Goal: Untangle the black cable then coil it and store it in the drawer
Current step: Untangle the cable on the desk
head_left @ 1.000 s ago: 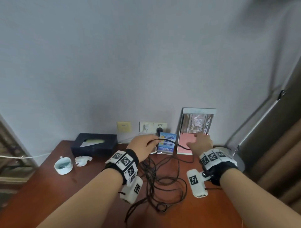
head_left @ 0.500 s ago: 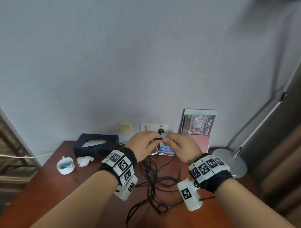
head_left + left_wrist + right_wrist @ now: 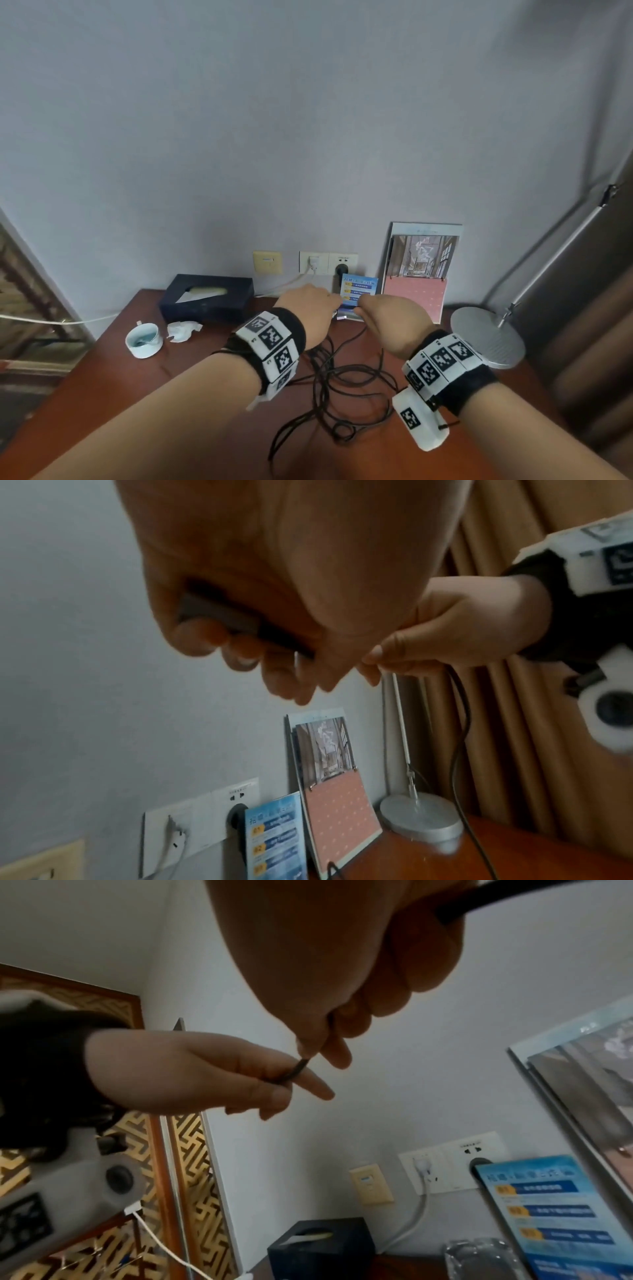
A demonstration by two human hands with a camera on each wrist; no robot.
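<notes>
Black cable point(image 3: 346, 383), hands point(image 3: 346, 305) stayed together, lower

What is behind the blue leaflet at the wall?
Behind the blue leaflet a black plug sits in the wall socket. Its lower part and any cord are covered.

The black cable point(image 3: 346, 383) is thin, round and matte. Most of its length lies on the wooden tabletop in a loose tangle of overlapping loops, with one strand trailing toward the near edge. From the tangle a single strand rises to a short section held above the table, near the wall. In the right wrist view this raised section point(image 3: 294, 1070) runs straight and taut. In the left wrist view one strand point(image 3: 460, 750) hangs down in a gentle curve to the tabletop.
</notes>
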